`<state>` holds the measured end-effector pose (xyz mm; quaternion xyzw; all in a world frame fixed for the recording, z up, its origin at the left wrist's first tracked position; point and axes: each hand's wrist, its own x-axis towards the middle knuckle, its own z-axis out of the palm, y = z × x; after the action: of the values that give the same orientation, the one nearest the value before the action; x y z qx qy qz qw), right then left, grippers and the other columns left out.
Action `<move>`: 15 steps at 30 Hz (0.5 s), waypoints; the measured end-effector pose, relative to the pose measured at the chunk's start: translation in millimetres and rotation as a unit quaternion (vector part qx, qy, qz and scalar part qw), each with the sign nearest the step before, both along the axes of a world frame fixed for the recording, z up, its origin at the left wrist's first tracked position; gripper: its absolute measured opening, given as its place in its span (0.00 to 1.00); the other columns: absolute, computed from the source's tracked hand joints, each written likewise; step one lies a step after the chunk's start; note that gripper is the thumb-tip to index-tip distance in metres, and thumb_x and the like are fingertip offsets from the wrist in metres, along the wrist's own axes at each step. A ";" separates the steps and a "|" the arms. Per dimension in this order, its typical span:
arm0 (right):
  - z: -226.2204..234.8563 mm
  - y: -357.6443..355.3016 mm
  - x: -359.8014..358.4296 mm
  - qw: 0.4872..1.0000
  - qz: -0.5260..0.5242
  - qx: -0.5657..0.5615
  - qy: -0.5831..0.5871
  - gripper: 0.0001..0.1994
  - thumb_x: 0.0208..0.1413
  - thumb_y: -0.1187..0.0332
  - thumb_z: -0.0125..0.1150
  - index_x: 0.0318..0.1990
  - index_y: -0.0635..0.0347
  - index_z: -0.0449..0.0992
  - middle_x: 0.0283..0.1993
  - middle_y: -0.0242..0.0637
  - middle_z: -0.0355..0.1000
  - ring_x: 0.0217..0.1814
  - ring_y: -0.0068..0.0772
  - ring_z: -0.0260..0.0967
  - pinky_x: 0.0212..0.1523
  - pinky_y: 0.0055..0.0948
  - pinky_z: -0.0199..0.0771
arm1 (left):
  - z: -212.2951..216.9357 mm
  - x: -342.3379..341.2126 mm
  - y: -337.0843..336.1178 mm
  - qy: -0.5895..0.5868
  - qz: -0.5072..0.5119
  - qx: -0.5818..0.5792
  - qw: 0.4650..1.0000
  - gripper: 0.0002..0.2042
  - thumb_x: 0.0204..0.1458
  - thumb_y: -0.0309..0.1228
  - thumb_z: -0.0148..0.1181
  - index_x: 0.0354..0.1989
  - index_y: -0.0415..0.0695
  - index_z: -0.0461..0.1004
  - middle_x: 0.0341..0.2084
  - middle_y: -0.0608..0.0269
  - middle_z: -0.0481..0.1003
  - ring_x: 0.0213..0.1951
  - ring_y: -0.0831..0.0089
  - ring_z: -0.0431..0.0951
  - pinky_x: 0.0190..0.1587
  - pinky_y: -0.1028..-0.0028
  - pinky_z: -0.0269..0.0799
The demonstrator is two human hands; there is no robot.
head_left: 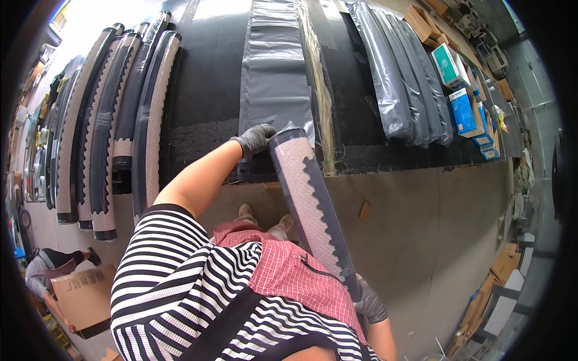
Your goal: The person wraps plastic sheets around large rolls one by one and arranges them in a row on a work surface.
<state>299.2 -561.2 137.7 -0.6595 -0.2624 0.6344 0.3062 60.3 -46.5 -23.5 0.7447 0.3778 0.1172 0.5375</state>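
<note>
End Support and Alignment

Left hand [256, 140]: fingers curled at the near end of the grey film [277, 78]; whether they pinch it cannot be told. Roll [313, 207]: slants off the front edge of the worktop [208, 72]. Right hand [370, 301]: clasped around the roll's lower end. Support this end; align roll with film.

black table [201, 141]: scuffed | grey sheeting [277, 84] on table: glossy, creased plastic | roll [308, 210] at table's edge: pebbled face
</note>
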 end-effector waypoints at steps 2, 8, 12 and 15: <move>15.9 7.2 -11.4 0.996 0.025 0.001 -0.091 0.46 0.37 0.60 0.80 0.66 0.61 0.62 0.57 0.37 0.71 0.56 0.32 0.69 0.58 0.33 0.70 | -26.2 -10.7 19.2 -0.087 0.031 -0.236 0.967 0.09 0.54 0.32 0.65 0.42 0.43 0.78 0.33 0.62 0.78 0.34 0.74 0.76 0.39 0.68 0.74; -10.5 -25.1 -14.0 0.987 -0.055 -0.014 -0.150 0.44 0.36 0.61 0.80 0.63 0.62 0.63 0.48 0.42 0.75 0.46 0.33 0.73 0.51 0.32 0.74 | 14.3 -3.5 21.7 -0.011 0.008 -0.185 0.983 0.08 0.57 0.30 0.61 0.42 0.42 0.76 0.31 0.67 0.75 0.33 0.76 0.72 0.38 0.71 0.72; 11.2 -8.6 -9.3 0.986 0.013 -0.043 -0.161 0.47 0.35 0.58 0.78 0.65 0.62 0.62 0.53 0.42 0.74 0.52 0.34 0.72 0.54 0.32 0.72 | 42.4 -12.6 2.8 -0.063 -0.011 -0.010 0.998 0.06 0.57 0.28 0.60 0.41 0.42 0.75 0.31 0.67 0.73 0.36 0.75 0.71 0.41 0.70 0.71; 60.0 30.7 -12.1 0.996 0.020 -0.053 -0.070 0.52 0.31 0.53 0.77 0.68 0.62 0.61 0.63 0.44 0.68 0.64 0.39 0.64 0.64 0.36 0.62 | 62.7 -15.6 -1.9 -0.036 -0.082 0.319 0.943 0.05 0.50 0.24 0.59 0.35 0.43 0.73 0.34 0.55 0.72 0.40 0.54 0.73 0.45 0.60 0.71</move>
<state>287.1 -530.5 197.7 -0.7118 -0.2626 0.6060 0.2392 44.7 -48.4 39.2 0.9011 0.2383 0.2135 0.2925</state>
